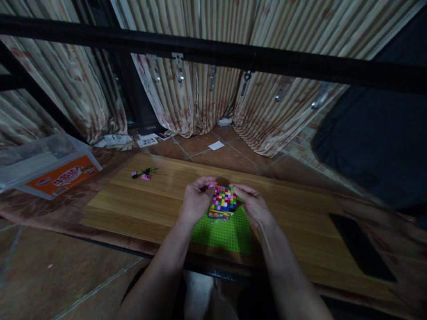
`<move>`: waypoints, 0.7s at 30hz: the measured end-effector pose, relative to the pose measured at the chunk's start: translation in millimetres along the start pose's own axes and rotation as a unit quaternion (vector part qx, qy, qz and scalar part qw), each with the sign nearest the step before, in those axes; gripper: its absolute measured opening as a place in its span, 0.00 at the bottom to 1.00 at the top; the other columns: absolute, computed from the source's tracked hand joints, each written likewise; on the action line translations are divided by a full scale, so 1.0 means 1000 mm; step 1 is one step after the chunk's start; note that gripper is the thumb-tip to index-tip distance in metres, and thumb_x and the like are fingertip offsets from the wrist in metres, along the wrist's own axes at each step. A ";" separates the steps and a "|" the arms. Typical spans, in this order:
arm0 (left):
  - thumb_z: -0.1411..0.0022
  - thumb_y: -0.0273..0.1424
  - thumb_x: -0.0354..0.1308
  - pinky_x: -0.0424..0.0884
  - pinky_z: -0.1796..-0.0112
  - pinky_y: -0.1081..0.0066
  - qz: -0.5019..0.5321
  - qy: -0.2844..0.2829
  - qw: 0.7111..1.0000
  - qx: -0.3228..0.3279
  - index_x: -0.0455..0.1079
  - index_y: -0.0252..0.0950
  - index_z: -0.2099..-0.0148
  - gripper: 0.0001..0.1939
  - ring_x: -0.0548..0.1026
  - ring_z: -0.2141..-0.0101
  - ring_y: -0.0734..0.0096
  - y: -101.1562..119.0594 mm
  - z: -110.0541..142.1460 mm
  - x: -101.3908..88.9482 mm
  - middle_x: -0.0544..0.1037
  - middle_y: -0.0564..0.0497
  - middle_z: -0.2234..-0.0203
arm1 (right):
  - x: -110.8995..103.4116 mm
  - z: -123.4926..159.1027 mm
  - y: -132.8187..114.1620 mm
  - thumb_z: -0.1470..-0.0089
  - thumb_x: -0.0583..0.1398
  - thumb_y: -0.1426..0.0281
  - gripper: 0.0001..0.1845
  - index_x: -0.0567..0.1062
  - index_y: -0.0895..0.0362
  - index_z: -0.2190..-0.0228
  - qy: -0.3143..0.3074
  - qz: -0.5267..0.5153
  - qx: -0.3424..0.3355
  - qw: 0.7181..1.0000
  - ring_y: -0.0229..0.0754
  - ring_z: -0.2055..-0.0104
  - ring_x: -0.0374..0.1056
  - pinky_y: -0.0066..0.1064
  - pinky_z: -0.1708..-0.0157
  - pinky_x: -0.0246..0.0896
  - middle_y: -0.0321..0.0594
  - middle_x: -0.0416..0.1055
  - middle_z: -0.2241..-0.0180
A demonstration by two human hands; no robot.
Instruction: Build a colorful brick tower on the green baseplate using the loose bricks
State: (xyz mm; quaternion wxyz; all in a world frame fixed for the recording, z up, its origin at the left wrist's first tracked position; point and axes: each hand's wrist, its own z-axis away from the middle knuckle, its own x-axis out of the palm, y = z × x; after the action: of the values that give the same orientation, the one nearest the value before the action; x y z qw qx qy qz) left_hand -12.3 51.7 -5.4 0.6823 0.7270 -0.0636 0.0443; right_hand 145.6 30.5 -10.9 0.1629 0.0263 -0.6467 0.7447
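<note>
A cube-like block of multicoloured toy bricks (223, 199) stands on the bright green studded baseplate (223, 233). At the block's far left corner my left hand (196, 200) is closed, its thumb and fingers pinching a small pink toy brick (212, 185). My right hand (251, 202) is closed at the far right corner, with a small green toy brick (232, 190) at its fingertips. Orange and yellow show on the block's near side. My fingers partly hide both upper corners.
Several loose pink, black and green bricks (144, 174) lie on the wooden table (140, 206) at the left. A clear plastic box (70, 166) with an orange label stands beyond them. A dark flat panel (362, 246) lies at the right. A black bar (213, 46) crosses before the curtains.
</note>
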 end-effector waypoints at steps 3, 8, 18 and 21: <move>0.48 0.27 0.62 0.71 0.57 0.67 -0.002 0.002 1.000 0.015 0.76 0.35 0.63 0.08 0.77 0.63 0.69 0.000 -0.001 -0.002 0.80 0.48 0.66 | -0.003 0.000 0.003 0.63 0.70 0.59 0.17 0.81 0.52 0.68 -0.009 -0.038 -0.002 0.999 0.42 0.61 0.71 0.32 0.64 0.65 0.38 0.79 0.64; 0.46 0.28 0.61 0.70 0.53 0.64 0.002 0.004 0.999 0.045 0.75 0.35 0.60 0.09 0.77 0.60 0.68 0.006 0.001 -0.003 0.80 0.47 0.63 | -0.008 -0.002 -0.003 0.59 0.69 0.59 0.15 0.80 0.53 0.68 0.111 -0.061 -0.084 0.988 0.42 0.59 0.72 0.34 0.59 0.64 0.39 0.79 0.65; 0.43 0.28 0.60 0.71 0.54 0.67 -0.034 -0.034 0.990 0.134 0.71 0.37 0.52 0.15 0.76 0.59 0.70 0.012 0.011 0.009 0.78 0.49 0.61 | 0.009 0.015 -0.011 0.47 0.61 0.68 0.12 0.78 0.49 0.59 -0.016 0.215 -0.318 0.923 0.42 0.56 0.70 0.37 0.53 0.63 0.38 0.75 0.59; 0.43 0.28 0.60 0.72 0.55 0.69 -0.051 -0.049 0.989 0.128 0.69 0.37 0.50 0.17 0.76 0.59 0.70 0.011 0.012 0.010 0.77 0.48 0.59 | 0.009 0.015 -0.010 0.45 0.59 0.70 0.13 0.77 0.48 0.57 -0.046 0.274 -0.354 0.893 0.43 0.53 0.68 0.38 0.51 0.62 0.38 0.74 0.58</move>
State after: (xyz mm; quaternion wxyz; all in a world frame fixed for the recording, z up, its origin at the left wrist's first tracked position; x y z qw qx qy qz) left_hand -4.5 38.2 6.0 0.5808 0.8121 -0.0538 -0.0187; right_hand 137.4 18.9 3.4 -0.0792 -0.1773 -0.8557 0.4797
